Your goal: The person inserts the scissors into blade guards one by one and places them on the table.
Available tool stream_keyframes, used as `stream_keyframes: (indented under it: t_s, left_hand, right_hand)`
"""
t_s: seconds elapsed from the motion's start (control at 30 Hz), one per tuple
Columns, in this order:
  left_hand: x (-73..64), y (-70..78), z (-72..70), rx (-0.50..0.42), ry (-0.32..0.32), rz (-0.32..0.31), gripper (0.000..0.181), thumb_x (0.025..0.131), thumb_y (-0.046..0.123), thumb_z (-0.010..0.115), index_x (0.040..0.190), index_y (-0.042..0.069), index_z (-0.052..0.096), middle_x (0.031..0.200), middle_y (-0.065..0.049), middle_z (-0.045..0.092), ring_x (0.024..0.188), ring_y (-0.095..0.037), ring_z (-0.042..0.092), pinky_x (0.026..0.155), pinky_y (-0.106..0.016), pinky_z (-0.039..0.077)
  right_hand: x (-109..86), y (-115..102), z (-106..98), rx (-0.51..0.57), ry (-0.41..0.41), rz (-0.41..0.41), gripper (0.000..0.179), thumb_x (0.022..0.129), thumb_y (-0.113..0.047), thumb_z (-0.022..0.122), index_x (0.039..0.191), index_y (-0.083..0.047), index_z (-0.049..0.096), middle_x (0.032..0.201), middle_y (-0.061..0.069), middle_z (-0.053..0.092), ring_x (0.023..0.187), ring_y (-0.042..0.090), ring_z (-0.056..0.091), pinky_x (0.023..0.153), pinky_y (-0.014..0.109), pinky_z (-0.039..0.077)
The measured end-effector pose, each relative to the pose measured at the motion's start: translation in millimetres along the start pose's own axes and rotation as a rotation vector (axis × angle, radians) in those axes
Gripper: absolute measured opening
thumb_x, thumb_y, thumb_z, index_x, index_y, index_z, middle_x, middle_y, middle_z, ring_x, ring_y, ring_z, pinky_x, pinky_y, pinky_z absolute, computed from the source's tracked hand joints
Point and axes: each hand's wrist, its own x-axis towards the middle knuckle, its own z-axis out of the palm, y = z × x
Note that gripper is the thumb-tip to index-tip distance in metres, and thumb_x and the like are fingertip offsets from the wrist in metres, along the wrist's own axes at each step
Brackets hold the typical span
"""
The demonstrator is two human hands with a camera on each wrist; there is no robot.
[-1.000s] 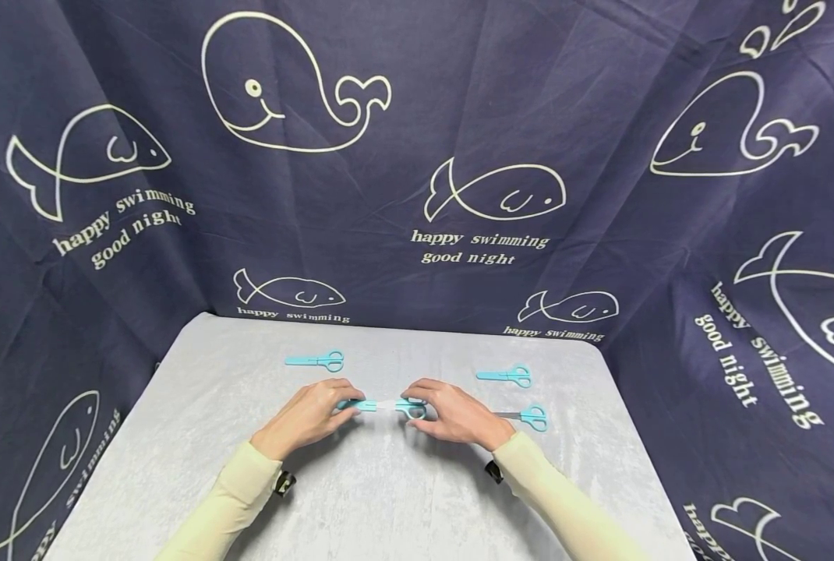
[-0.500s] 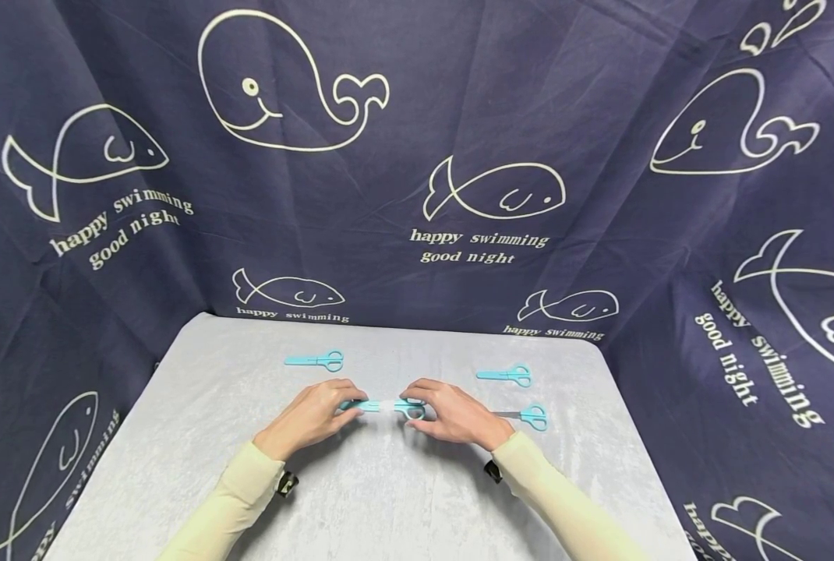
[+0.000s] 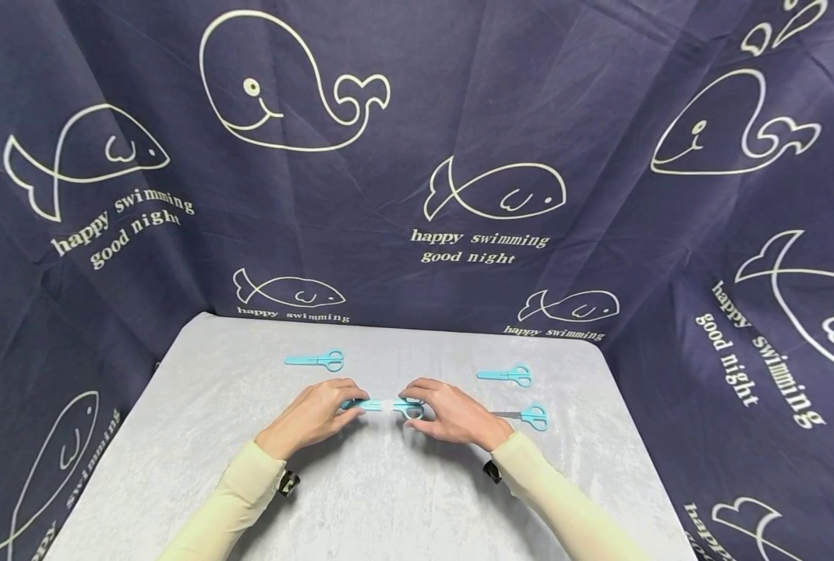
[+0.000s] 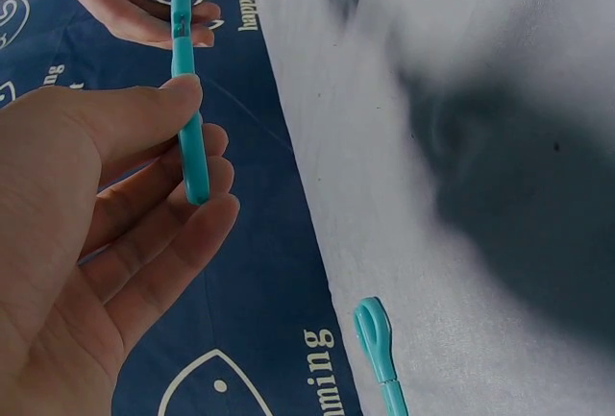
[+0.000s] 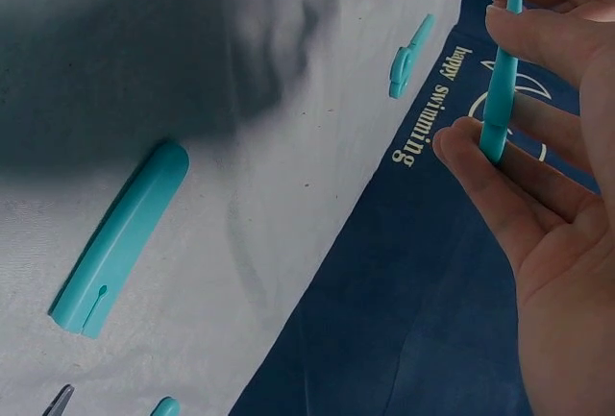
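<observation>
Between finger and thumb my left hand [image 3: 319, 411] pinches a teal blade cover [image 4: 193, 161]. The fingers of my right hand [image 3: 452, 411] hold a pair of scissors [image 3: 410, 409] by its teal handle. Both things are held up above the table and in line, the blades pointing left into the cover. Only a short pale stretch of blade shows between cover and handle; the rest is hidden inside. Below my right hand, a loose teal cover [image 5: 125, 243] lies on the table, best seen in the right wrist view.
Covered scissors [image 3: 315, 360] lie at the back left of the grey table [image 3: 389, 499], and another covered pair [image 3: 504, 375] at the back right. Uncovered scissors [image 3: 532, 417] rest beside my right wrist. A dark blue curtain [image 3: 375, 195] surrounds the table's back and sides.
My left hand has shifted slightly right with the cover, which now sits farther over the blades. Less blade shows between cover and handle. My right hand has barely moved.
</observation>
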Motion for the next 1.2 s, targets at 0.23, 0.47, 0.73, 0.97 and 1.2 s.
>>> stream_keyframes:
  t_s: [0.23,0.47,0.73,0.97,1.2]
  left_hand:
    - [0.1,0.9,-0.6,-0.003,0.002,0.001,0.021,0.085,0.019,0.078,0.105,0.017,0.074,0.092,0.007,0.068,0.078,-0.009,0.064,0.068,-0.03,0.055]
    - [0.9,1.6,-1.0,-0.001,-0.004,0.001,0.02,0.085,0.02,0.078,0.105,0.017,0.075,0.093,0.007,0.068,0.08,-0.009,0.064,0.07,-0.03,0.055]
    - [0.6,1.8,-1.4,-0.008,-0.017,-0.011,0.019,0.087,0.022,0.076,0.105,0.017,0.074,0.093,0.006,0.068,0.081,-0.011,0.065,0.071,-0.032,0.055]
    - [0.0,1.6,-0.3,-0.016,-0.001,-0.002,0.02,0.086,0.02,0.077,0.105,0.017,0.074,0.093,0.006,0.068,0.079,-0.011,0.064,0.069,-0.031,0.055]
    - [0.1,1.6,0.6,-0.012,0.015,0.012,0.02,0.085,0.019,0.078,0.105,0.015,0.074,0.094,0.006,0.068,0.079,-0.011,0.064,0.069,-0.03,0.055]
  right_hand:
    - [-0.4,0.0,0.6,-0.006,0.001,0.002,0.037,0.087,-0.032,0.074,0.12,-0.018,0.066,0.116,-0.007,0.061,0.104,0.006,0.058,0.089,0.027,0.052]
    - [0.7,-1.8,0.5,-0.004,-0.003,0.008,0.036,0.086,-0.03,0.075,0.119,-0.018,0.066,0.116,-0.007,0.061,0.103,0.006,0.059,0.088,0.027,0.052]
    - [0.0,-4.3,-1.6,-0.012,-0.012,0.02,0.046,0.087,-0.032,0.073,0.128,-0.015,0.062,0.121,-0.003,0.061,0.108,0.01,0.059,0.092,0.03,0.052]
    - [-0.3,-3.9,-2.2,0.006,-0.011,0.01,0.047,0.087,-0.03,0.074,0.127,-0.01,0.062,0.123,0.0,0.06,0.109,0.012,0.06,0.091,0.031,0.053]
    - [-1.5,-3.3,-2.8,0.023,-0.01,-0.005,0.045,0.089,-0.032,0.073,0.126,-0.01,0.063,0.122,0.0,0.061,0.108,0.012,0.06,0.091,0.031,0.052]
